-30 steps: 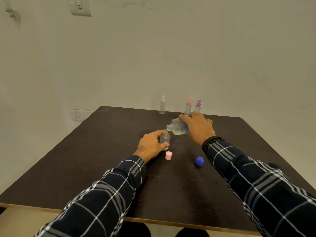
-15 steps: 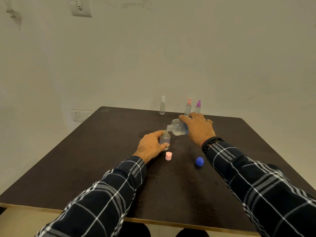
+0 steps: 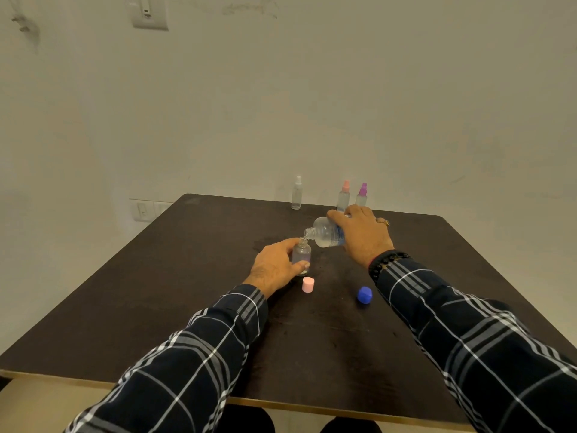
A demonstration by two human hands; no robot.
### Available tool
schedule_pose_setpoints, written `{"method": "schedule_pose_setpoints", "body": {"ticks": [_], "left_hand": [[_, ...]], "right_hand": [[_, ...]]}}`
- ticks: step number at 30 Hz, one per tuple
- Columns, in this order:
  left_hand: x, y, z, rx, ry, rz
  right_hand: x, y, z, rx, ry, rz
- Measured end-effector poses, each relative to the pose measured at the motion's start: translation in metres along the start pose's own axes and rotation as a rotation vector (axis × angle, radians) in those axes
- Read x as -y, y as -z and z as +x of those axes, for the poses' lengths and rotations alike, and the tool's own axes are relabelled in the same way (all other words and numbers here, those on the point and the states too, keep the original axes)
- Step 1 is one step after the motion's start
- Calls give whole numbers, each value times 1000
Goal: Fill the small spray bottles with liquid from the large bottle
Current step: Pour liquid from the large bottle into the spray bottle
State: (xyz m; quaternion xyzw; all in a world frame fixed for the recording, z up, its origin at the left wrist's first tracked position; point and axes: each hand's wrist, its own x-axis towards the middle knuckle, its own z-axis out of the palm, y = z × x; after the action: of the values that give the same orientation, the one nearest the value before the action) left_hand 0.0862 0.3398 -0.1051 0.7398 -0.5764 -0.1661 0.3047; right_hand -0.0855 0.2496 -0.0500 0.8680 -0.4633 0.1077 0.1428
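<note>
Head view: clear large bottle (image 3: 325,235), uncapped, tipped

A dark brown table (image 3: 187,292) with a pale front edge is seen before a plain off-white wall (image 3: 343,104). High on the wall, at the left, a white switch plate (image 3: 150,14) is mounted, and a dark smudge (image 3: 26,26) is seen further left. Low on the wall, just beside the far left corner of the table, a second white plate (image 3: 146,210) is fixed. Faint grey scuffs (image 3: 249,8) are seen near the top.
</note>
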Motion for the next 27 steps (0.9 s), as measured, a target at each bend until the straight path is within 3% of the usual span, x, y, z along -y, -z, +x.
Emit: {"method": "schedule_pose_setpoints", "body": {"ticks": [27], "left_hand": [[1,-1,0,-6,-7,-12]], "right_hand": [[-1,-1,-1,-4,6,15]]}}
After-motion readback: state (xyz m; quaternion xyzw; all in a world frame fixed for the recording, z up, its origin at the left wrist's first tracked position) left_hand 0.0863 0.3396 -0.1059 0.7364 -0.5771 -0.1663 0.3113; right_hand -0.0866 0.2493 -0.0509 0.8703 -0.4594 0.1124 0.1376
